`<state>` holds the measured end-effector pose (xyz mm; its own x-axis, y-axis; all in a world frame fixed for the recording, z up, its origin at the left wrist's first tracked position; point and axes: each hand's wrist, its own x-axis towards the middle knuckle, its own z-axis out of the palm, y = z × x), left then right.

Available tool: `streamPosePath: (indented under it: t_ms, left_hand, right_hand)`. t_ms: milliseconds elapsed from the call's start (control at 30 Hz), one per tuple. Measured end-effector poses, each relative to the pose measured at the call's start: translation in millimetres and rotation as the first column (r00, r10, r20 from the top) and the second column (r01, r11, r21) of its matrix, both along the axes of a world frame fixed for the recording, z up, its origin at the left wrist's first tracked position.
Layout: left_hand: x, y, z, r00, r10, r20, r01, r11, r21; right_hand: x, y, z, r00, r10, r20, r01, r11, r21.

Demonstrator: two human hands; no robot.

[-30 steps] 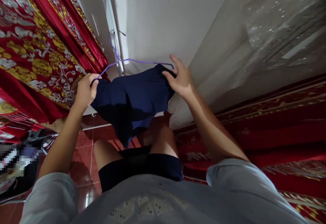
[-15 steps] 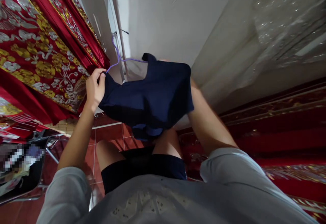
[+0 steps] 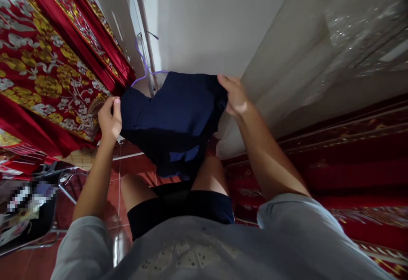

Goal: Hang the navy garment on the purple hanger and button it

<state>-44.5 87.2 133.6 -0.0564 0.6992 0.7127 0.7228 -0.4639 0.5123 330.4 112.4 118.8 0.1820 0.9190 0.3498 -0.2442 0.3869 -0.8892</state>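
A dark navy shirt (image 3: 178,106) hangs in front of me on a purple hanger (image 3: 142,59), whose hook is up by the narrow metal frame. My left hand (image 3: 110,117) pinches the shirt's left shoulder edge between thumb and fingers. On the other side my right hand (image 3: 234,95) grips the opposite shoulder edge, thumb on top. The cloth is spread between both hands, and its lower part droops in shadow above my knees. Most of the hanger's bar is hidden inside the shirt.
Red cloth (image 3: 47,59) with gold and silver embroidery hangs at left. A pale wall (image 3: 219,25) faces me, with clear plastic sheeting (image 3: 357,29) to the right. A black chair (image 3: 32,229) with items on it stands lower left on red tiles (image 3: 108,199).
My right hand, hidden behind the cloth before, now shows gripping the shirt's right edge. The raised fold of fabric has come down over the hanger. My left hand has shifted slightly left and down.
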Motion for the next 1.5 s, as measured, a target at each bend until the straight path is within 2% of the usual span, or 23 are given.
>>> streamPosePath:
  t_ms: [67, 133, 200, 267, 400, 533, 633, 700, 767, 833, 900, 933, 967, 1033, 1067, 1133, 1167, 1200, 1233, 1300, 1367, 1433, 1500]
  left_hand:
    - [8.8, -1.8, 10.0, 0.999, -0.05, -0.014, 0.05, 0.997, 0.058]
    - [19.0, -6.2, 24.2, 0.994, -0.087, -0.062, 0.096, 0.981, 0.171]
    - [27.4, -14.5, 37.9, 0.99, -0.106, -0.095, 0.128, 0.953, 0.274]
    - [32.8, -25.1, 47.2, 0.984, -0.15, -0.094, 0.171, 0.939, 0.299]
    - [37.1, -40.9, 48.8, 0.964, -0.263, -0.032, 0.265, 0.948, 0.176]
    - [35.9, -39.2, 38.6, 0.938, -0.3, 0.173, 0.293, 0.954, 0.064]
    - [31.2, -32.7, 36.5, 0.855, -0.311, 0.416, 0.353, 0.935, -0.026]
    - [27.4, -31.0, 40.3, 0.762, -0.302, 0.573, 0.429, 0.898, -0.096]
    - [24.8, -34.1, 46.8, 0.66, -0.275, 0.699, 0.513, 0.845, -0.151]
    - [24.9, -42.9, 53.3, 0.56, -0.23, 0.795, 0.6, 0.775, -0.198]
    - [27.7, -56.3, 58.2, 0.497, -0.181, 0.849, 0.706, 0.653, -0.274]
    - [29.7, -64.2, 60.2, 0.498, -0.161, 0.852, 0.755, 0.565, -0.334]
    - [31.8, -72.3, 61.8, 0.525, -0.157, 0.836, 0.788, 0.461, -0.408]
    - [35.4, -87.9, 64.9, 0.627, -0.212, 0.75, 0.775, 0.272, -0.571]
    - [36.6, -94.6, 66.3, 0.678, -0.265, 0.686, 0.735, 0.21, -0.645]
    - [37.7, -104.5, 68.2, 0.743, -0.4, 0.536, 0.635, 0.168, -0.754]
    - [37.4, -107.1, 68.3, 0.755, -0.47, 0.457, 0.591, 0.185, -0.785]
    - [36.6, -107.6, 67.6, 0.764, -0.529, 0.368, 0.549, 0.234, -0.803]
    - [35.3, -105.9, 66.0, 0.778, -0.567, 0.271, 0.51, 0.318, -0.799]
    - [30.8, -95.2, 60.4, 0.834, -0.545, 0.087, 0.444, 0.571, -0.691]
    - [24.4, -77.0, 53.4, 0.904, -0.427, -0.032, 0.361, 0.8, -0.479]
    - [18.0, -57.3, 48.0, 0.947, -0.316, -0.056, 0.291, 0.918, -0.269]
    - [14.2, -44.2, 46.1, 0.968, -0.246, -0.059, 0.241, 0.967, -0.082]
  right_hand:
    - [-5.6, -2.1, 15.7, 1.0, 0.002, -0.025, -0.001, 0.998, 0.057]
    - [-8.3, -3.1, 26.1, 0.995, -0.064, -0.073, 0.07, 0.994, 0.083]
    - [-10.6, -4.7, 27.6, 0.986, -0.129, -0.106, 0.135, 0.989, 0.053]
    - [-15.7, -7.8, 21.5, 0.98, -0.162, -0.12, 0.166, 0.986, 0.03]
    - [-36.2, -12.2, 10.4, 0.984, -0.155, -0.092, 0.16, 0.986, 0.054]
    - [-63.9, -10.5, 23.0, 0.991, -0.131, 0.029, 0.126, 0.984, 0.123]
    - [-83.2, -24.5, 33.9, 0.97, -0.19, 0.15, 0.154, 0.962, 0.224]
    - [-92.1, -45.9, 33.8, 0.953, -0.162, 0.255, 0.076, 0.946, 0.314]
    - [-95.8, -70.6, 28.3, 0.902, 0.011, 0.431, -0.188, 0.909, 0.371]
    - [-93.4, -89.5, 20.6, 0.736, 0.252, 0.628, -0.534, 0.786, 0.311]
    - [-85.9, -95.6, 13.1, 0.559, 0.443, 0.701, -0.733, 0.659, 0.168]
    - [-80.8, -93.2, 9.3, 0.515, 0.506, 0.691, -0.763, 0.639, 0.1]
    - [-75.3, -87.8, 5.2, 0.513, 0.534, 0.672, -0.75, 0.66, 0.048]
    - [-64.7, -71.2, -4.8, 0.593, 0.464, 0.658, -0.618, 0.786, 0.002]
    - [-60.1, -61.9, -10.8, 0.633, 0.381, 0.673, -0.521, 0.853, 0.007]
    - [-52.8, -45.9, -23.7, 0.675, 0.214, 0.706, -0.345, 0.937, 0.046]
    - [-50.2, -40.4, -30.0, 0.687, 0.169, 0.707, -0.292, 0.955, 0.056]
    - [-47.8, -36.8, -35.8, 0.698, 0.163, 0.697, -0.272, 0.961, 0.048]
    - [-45.7, -35.2, -40.7, 0.707, 0.195, 0.68, -0.283, 0.959, 0.02]
    - [-41.5, -36.2, -47.1, 0.722, 0.323, 0.612, -0.352, 0.933, -0.076]
    - [-37.0, -39.8, -48.6, 0.744, 0.457, 0.487, -0.425, 0.886, -0.183]
    - [-32.3, -42.3, -46.0, 0.808, 0.5, 0.312, -0.44, 0.864, -0.245]
    - [-25.8, -41.2, -41.3, 0.901, 0.412, 0.139, -0.375, 0.898, -0.231]
